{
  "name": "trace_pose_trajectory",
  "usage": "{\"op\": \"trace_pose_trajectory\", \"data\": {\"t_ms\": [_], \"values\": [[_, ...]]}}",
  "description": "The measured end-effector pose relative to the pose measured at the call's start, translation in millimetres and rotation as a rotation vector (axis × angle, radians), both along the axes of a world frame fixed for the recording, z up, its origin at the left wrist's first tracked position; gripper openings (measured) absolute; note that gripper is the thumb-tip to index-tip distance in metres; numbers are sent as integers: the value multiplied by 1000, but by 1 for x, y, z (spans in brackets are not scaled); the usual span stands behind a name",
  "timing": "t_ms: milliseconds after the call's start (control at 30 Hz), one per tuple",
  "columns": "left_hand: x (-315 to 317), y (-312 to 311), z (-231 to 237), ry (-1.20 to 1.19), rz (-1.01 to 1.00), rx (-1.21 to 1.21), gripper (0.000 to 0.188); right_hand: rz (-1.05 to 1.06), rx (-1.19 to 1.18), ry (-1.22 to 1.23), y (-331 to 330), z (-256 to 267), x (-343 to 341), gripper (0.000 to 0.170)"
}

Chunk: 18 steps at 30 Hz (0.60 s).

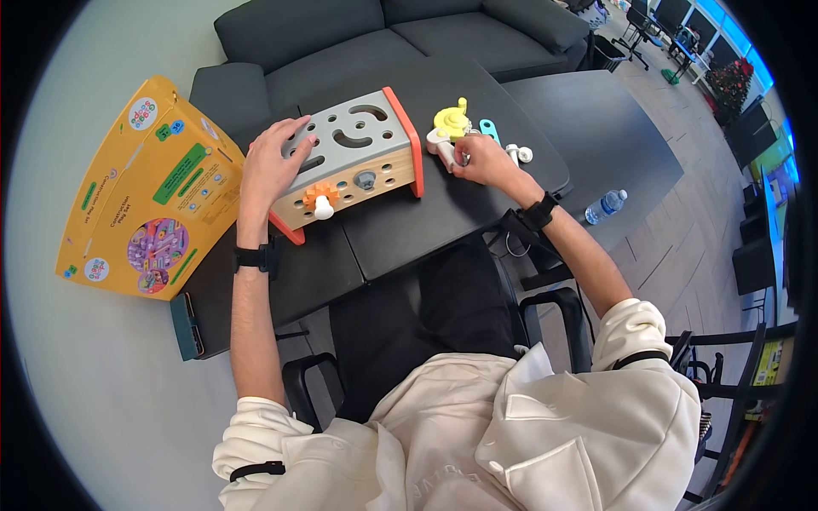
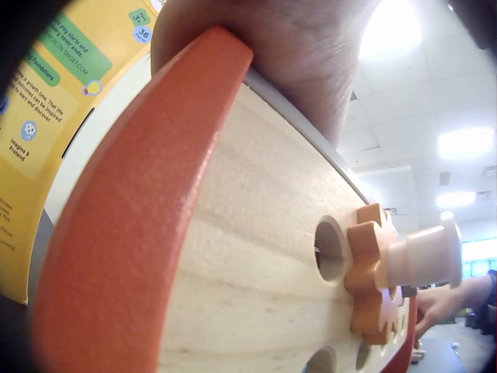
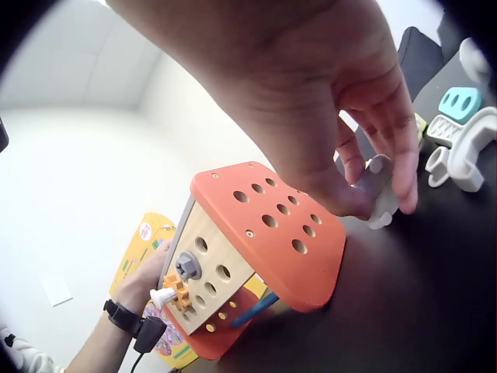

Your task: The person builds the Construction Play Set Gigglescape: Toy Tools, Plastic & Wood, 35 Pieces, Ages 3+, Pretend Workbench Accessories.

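A toy workbench [image 1: 358,119] with a grey top, pale wooden sides and orange-red ends stands on the black table. My left hand [image 1: 271,166] rests on the near left part of its top, fingers spread over the grey surface. On the front panel sit an orange gear [image 2: 371,272] with a white peg [image 2: 427,256] through it and a grey hex bolt [image 3: 187,266]. To the right of the workbench, my right hand [image 1: 487,162] pinches a whitish plastic piece [image 3: 380,200] low over the table. Fingers partly hide its shape.
Beyond the right hand lie a yellow toy part [image 1: 452,119], a turquoise strip [image 1: 489,129] and white plastic parts [image 1: 518,154]. A yellow box [image 1: 158,200] stands at the left. A water bottle [image 1: 606,206] is at the right; a grey sofa [image 1: 341,51] is behind the table.
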<state>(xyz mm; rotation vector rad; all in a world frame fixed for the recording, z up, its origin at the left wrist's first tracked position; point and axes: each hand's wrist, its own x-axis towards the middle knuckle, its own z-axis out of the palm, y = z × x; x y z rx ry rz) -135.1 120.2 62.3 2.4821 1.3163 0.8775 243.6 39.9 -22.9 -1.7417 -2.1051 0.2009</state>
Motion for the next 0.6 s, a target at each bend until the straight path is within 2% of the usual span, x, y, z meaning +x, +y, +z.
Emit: {"op": "trace_pose_trajectory", "data": {"t_ms": [133, 200, 233, 300, 333, 400, 600], "values": [[-1, 3, -3, 9, -1, 24, 41, -59, -176, 97, -6, 23, -6, 24], [-1, 3, -4, 16, 4, 50, 42, -154, -351, 295, -11, 31, -8, 20], [-1, 4, -4, 16, 5, 49, 42, -154, -352, 294, -10, 28, -7, 20], [-2, 5, -5, 28, 1, 69, 42, -153, -355, 530, -7, 21, -2, 16], [-1, 4, -5, 27, 2, 69, 42, -153, -356, 529, -7, 21, -2, 16], [-1, 3, -4, 22, -1, 62, 42, -166, -311, 765, -8, 21, -2, 16], [0, -1, 0, 5, 2, 20, 42, -226, -312, 1032, -13, 32, -1, 17]]}}
